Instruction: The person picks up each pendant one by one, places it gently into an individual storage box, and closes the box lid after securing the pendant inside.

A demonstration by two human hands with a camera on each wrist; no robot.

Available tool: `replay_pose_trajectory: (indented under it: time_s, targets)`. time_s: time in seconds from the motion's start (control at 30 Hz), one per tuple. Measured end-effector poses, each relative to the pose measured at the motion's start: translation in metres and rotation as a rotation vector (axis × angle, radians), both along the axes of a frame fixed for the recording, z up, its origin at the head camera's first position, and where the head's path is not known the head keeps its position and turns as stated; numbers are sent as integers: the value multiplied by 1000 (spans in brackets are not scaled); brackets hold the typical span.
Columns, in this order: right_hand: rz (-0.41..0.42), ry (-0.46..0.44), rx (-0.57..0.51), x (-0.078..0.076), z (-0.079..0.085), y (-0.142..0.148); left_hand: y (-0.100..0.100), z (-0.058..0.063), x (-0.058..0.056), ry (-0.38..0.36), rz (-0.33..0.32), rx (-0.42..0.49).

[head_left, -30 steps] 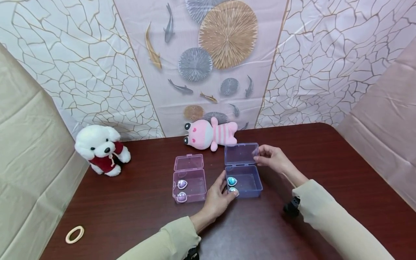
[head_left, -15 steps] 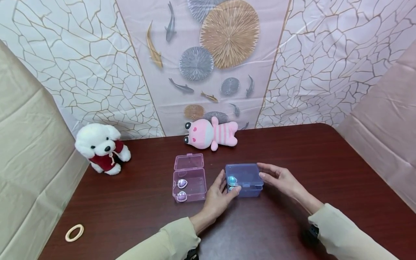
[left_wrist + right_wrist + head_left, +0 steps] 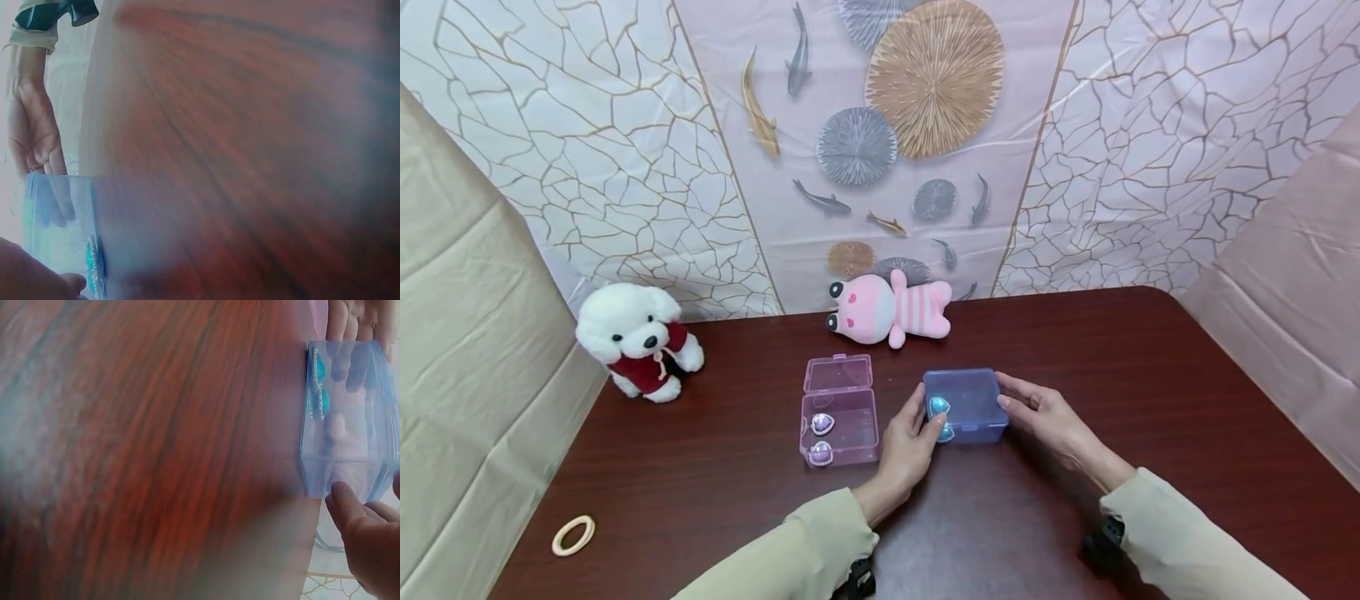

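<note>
A translucent blue plastic box (image 3: 973, 408), its lid down, sits between my two hands right of the table's middle. Two turquoise heart-shaped gems (image 3: 938, 406) with silvery rims show through its left part. My left hand (image 3: 906, 446) grips the box's left end, thumb at the front corner over the gems and fingers along the side. At the opposite end, my right hand (image 3: 1056, 425) holds the box with thumb and fingers; the right wrist view shows its thumb (image 3: 344, 499) against the end wall. Just left stands a pink plastic box (image 3: 838, 425), lid raised, containing two purple heart-shaped gems (image 3: 822, 423).
A pink striped plush frog (image 3: 887, 310) lies by the table's back edge, behind the boxes. The white plush dog (image 3: 638, 342) in red sits at the back left. Near the left edge lies a pale ring (image 3: 573, 535). A patterned cloth (image 3: 857, 150) hangs behind the dark wooden table (image 3: 715, 475).
The blue box's lid has swung down from upright and covers it. My right hand moved from the raised lid to the box's right end, and the box shifted slightly away from me.
</note>
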State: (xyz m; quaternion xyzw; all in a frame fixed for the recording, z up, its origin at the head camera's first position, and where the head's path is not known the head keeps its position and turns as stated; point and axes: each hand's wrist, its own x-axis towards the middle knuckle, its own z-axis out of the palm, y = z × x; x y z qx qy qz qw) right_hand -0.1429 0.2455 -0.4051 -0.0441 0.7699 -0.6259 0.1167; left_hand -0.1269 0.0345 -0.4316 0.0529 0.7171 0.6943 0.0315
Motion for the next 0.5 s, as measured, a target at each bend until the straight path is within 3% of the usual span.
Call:
replay_pose_trajectory:
  time_s: [0.2,0.33,0.5]
  targets:
    - [-28,9,-24,-1,1,-2,2,3,-4,49,14,2]
    - [-38,8,-22,-2,1,-2,4,9,-6,22,27,-14]
    - [-97,11,-39,-2,6,-2,-4,26,0,14,-10,-85]
